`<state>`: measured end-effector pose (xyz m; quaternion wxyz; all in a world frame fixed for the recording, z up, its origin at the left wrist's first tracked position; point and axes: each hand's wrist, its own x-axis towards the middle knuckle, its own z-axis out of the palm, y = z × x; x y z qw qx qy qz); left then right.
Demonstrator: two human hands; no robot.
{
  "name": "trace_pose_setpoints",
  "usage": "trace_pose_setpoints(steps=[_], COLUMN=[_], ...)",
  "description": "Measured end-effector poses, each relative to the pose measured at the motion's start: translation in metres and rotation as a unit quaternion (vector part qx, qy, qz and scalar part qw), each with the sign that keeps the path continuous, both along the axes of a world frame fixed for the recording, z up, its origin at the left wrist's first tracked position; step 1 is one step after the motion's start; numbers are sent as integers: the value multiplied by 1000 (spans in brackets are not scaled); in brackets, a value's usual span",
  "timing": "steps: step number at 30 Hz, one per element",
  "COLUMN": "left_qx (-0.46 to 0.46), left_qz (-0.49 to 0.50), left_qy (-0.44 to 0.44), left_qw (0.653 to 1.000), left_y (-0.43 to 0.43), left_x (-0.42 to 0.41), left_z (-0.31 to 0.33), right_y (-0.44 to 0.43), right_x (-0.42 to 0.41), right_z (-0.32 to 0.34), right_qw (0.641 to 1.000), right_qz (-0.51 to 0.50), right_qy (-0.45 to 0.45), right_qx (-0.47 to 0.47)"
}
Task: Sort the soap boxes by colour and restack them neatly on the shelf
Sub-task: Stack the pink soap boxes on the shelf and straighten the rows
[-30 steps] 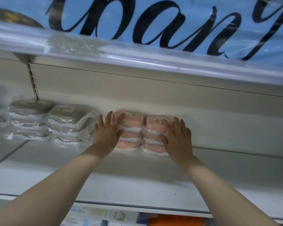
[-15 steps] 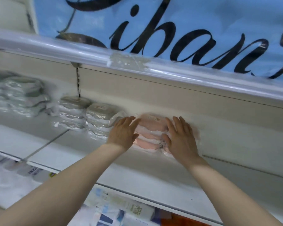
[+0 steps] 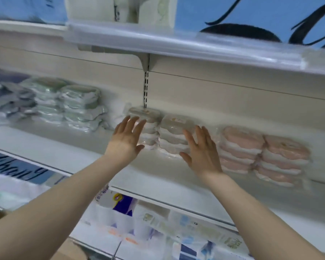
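Two bare arms reach up and fwd from the near edge of the shelf (image 3: 158,177), forearms angling in toward each other. We see the left hand (image 3: 127,139) spread wide, fingers straight and fanned, palm facing the far wall, thumb jutting right. It sits in front of the left of two stacks of grey soap boxes (image 3: 174,132). The right hand (image 3: 201,152) mirrors it: wide open, fingers straight and splayed, thumb jutting left, at the right edge of the right grey stack. Neither hand grips anything. Motion blur keeps us from telling whether palms or fingertips actually touch the wrapping.

The grey stacks stand side by side, pressed together, far back against the wall, directly below a slotted upright (image 3: 146,89). Just right of the right hand, two stacks of pink soap boxes (image 3: 240,145) sit side by side w/ clear wrap, also at the far wall. Well left of the grey, across a bare gap, are two stacks of green soap boxes (image 3: 79,106); beyond them darker wrapped pkgs are too blurred for us to identify.

Overhead, an upper shelf edge (image 3: 176,44) w/ a clear strip runs across, a blue banner (image 3: 233,14) w/ black script above it. Below the near edge, a lower shelf holds white-and-blue packs (image 3: 139,222).
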<state>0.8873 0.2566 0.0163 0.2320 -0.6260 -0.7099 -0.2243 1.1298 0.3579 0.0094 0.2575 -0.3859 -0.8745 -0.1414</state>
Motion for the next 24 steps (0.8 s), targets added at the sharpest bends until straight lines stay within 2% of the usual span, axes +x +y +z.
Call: trace_pose_setpoints(steps=[7, 15, 17, 20, 24], left_qx=[-108, -59, -38, -8, 2], left_qz=[20, -46, -73, -100, -96], left_qy=[-48, -59, -64, -73, -73], left_qw=[993, 995, 995, 992, 993], left_y=[18, 59, 65, 70, 75], left_x=[-57, -73, -76, -79, -85], left_z=[-4, -12, -15, -19, -23], right_y=[5, 29, 37, 39, 35], right_x=[-46, -55, -57, -69, -79], right_z=[-11, -16, -21, -19, -14], right_qw=[995, 992, 994, 991, 980], right_qz=[-80, -111, -95, -64, -45], right_qy=[-58, -65, -52, -36, -62], right_qx=[-10, 0, 25, 112, 182])
